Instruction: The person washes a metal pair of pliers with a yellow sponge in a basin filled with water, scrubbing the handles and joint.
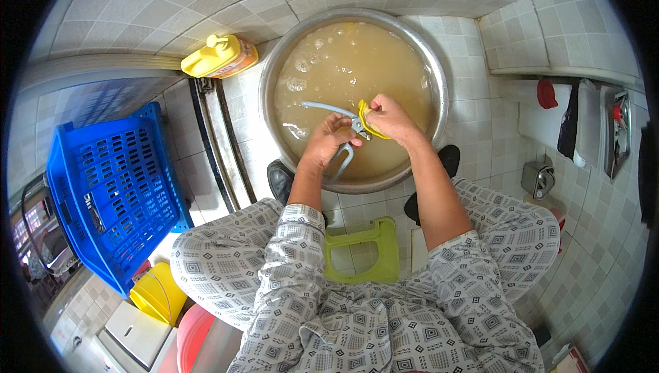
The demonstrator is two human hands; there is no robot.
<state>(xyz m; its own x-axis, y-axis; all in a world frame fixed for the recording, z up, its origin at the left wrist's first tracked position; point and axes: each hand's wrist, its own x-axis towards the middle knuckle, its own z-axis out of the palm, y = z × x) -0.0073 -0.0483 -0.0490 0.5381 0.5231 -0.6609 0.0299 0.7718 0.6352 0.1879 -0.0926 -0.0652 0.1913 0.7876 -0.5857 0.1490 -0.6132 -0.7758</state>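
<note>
My left hand (332,138) grips a two-handled hand tool (327,107), shears or pliers, near its metal pivot. Its blue-grey handles are spread wide, one reaching up and left, the other pointing down below my fingers. In my right hand (394,118) is a yellow-edged scrubbing pad (366,115), pressed against the tool's jaw end, which it partly hides. Both hands are above a large round metal basin (440,74). Cloudy brownish water (360,64) with patches of foam fills much of it.
A yellow jug (221,58) stands left of the basin by the tiled wall. Further left is a blue perforated plastic crate (118,182), with a yellow bucket (159,290) and a pink tub (193,339) below it. A green plastic stool (360,254) shows between my legs.
</note>
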